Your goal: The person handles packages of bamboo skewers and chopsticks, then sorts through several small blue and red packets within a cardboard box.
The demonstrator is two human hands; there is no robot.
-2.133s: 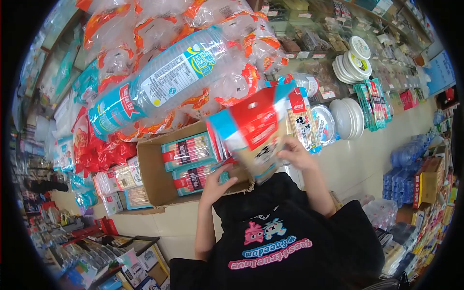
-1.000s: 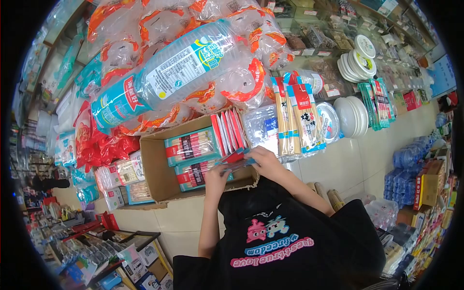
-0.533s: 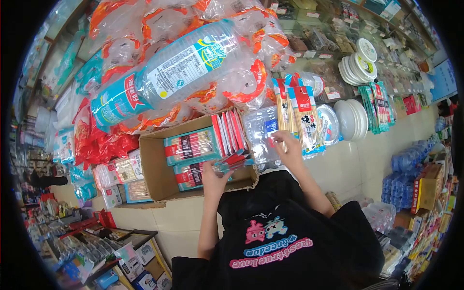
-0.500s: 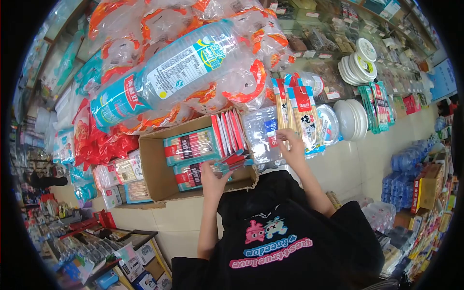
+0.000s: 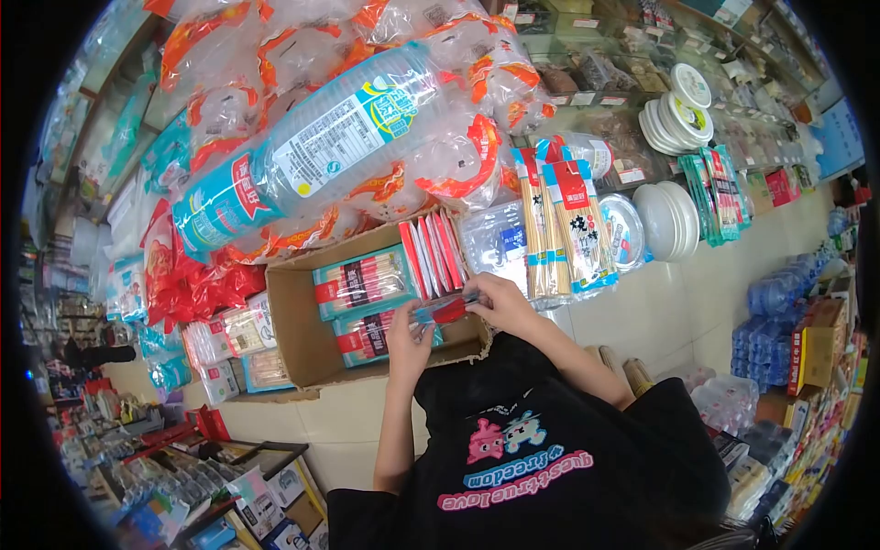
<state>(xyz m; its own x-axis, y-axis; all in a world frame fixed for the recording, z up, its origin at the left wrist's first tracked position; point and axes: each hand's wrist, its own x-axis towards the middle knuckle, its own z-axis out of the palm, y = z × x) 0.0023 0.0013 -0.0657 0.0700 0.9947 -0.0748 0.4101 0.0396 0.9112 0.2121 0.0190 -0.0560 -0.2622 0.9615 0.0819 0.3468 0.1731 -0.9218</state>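
Note:
My left hand [image 5: 408, 337] is closed on the left end of a small clear packet [image 5: 446, 312] with red and blue print. The fingers of my right hand [image 5: 500, 302] pinch its other end. What is inside the packet is hard to make out. It is held over the right part of an open cardboard box [image 5: 298, 344]. In the box lie teal-and-red packs of thin sticks [image 5: 365, 280], beside a row of upright red-and-white packets [image 5: 433, 255].
Right of the box are a clear plastic pack [image 5: 495, 240], bundles of bamboo skewers [image 5: 577, 225] and stacked white lids [image 5: 667, 220]. Behind it lie a large bag of plastic cups [image 5: 312, 147] and red plastic bags [image 5: 202, 284]. Shelves of goods surround the tiled floor [image 5: 632, 316].
My right hand has moved left from the skewer bundles to the packet and now grips its right end. My left hand keeps its hold, and the packet is turned more level.

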